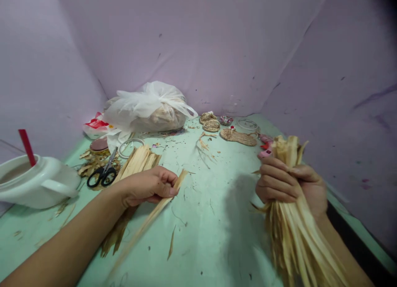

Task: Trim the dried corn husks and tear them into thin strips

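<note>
Straw-coloured bundle: dried strips, well right of the black-handled scissors, tails fanning down; light and bendy by the look, likely to split if wrenched.
Right hand: closed round the bundle's upper part, a sound spot, gathering every strand in one squeeze.
Single strip: slanting right of the scissors, lower length blurred; papery, I'd judge, best gripped flat near an end.
Left hand: and it's right there, thumb and fingers pinching that strip's upper end.
Green tabletop: working room between the hands, right of the scissors, scraps scattered over it; the side edge runs beyond the right forearm.
Second bundle: just right of the scissors, partly under the left forearm, so low sweeps could snag it.
Woven sole: farther back, right of the scissors.
White plastic bag: beyond the scissors, bulging near the mauve wall, which limits far reaches.
</note>
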Demonstrator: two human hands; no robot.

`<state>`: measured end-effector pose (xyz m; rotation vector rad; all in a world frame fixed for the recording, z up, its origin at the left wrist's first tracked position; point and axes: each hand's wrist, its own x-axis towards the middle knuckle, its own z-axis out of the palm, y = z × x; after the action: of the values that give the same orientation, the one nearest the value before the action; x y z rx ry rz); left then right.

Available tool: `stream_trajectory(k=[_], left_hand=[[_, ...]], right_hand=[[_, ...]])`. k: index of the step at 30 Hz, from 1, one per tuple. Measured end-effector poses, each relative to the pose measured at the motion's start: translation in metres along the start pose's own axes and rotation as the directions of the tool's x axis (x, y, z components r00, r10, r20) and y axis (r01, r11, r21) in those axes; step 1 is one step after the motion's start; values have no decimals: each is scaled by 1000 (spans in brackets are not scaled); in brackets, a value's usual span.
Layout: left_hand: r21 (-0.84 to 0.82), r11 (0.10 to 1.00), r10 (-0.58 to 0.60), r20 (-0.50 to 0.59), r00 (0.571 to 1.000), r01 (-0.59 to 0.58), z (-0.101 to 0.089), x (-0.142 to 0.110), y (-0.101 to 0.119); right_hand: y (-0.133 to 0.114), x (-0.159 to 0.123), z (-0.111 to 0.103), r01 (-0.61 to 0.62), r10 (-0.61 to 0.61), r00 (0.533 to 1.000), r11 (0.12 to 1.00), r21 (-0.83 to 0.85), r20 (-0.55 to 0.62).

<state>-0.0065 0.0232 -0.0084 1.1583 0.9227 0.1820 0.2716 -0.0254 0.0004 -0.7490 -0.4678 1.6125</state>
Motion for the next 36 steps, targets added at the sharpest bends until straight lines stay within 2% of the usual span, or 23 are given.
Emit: stream_trajectory(k=[2,5,8,9,12,14,17,20,22,25,28,33,36], left_hand=[[21,1000,9,-10,1000,-9,-2,-2,1],[-66,996,57,19,998,-55,5,2,-2],[-173,983,77,59,995,-66,23,12,-9],[-184,981,79,72,994,-65,29,15,-12],[-120,990,85,91,992,-74,44,21,-18],[-44,997,69,83,994,-66,49,22,-20],[19,996,85,58,995,-86,52,22,-22],[69,974,218,-51,975,-214,57,22,-24],[118,963,261,-159,952,-244,60,23,-25],[116,983,164,-243,956,-139,62,26,-24],[25,998,59,-252,966,-54,59,28,-22],[-71,995,44,-296,954,-68,58,28,-21],[-110,990,44,-343,938,-86,63,29,-23]], right_hand=[[1,-1,2,-33,32,999,999,24,29],[21,0,7,-227,224,969,974,15,101],[57,0,15,-346,350,937,933,-100,24],[69,0,17,-320,325,946,931,-176,0],[91,-1,21,-199,225,974,903,-380,25],[96,-2,22,-173,198,980,882,-438,13],[95,-2,21,-175,155,985,871,-459,-81],[95,-2,20,-200,137,977,863,-464,-165],[97,-1,19,-211,144,974,855,-473,-175],[97,0,19,-232,162,969,861,-453,-188],[96,1,18,-262,191,960,874,-410,-205],[95,2,18,-242,171,965,868,-433,-196],[97,0,17,-211,184,977,851,-480,-103]])
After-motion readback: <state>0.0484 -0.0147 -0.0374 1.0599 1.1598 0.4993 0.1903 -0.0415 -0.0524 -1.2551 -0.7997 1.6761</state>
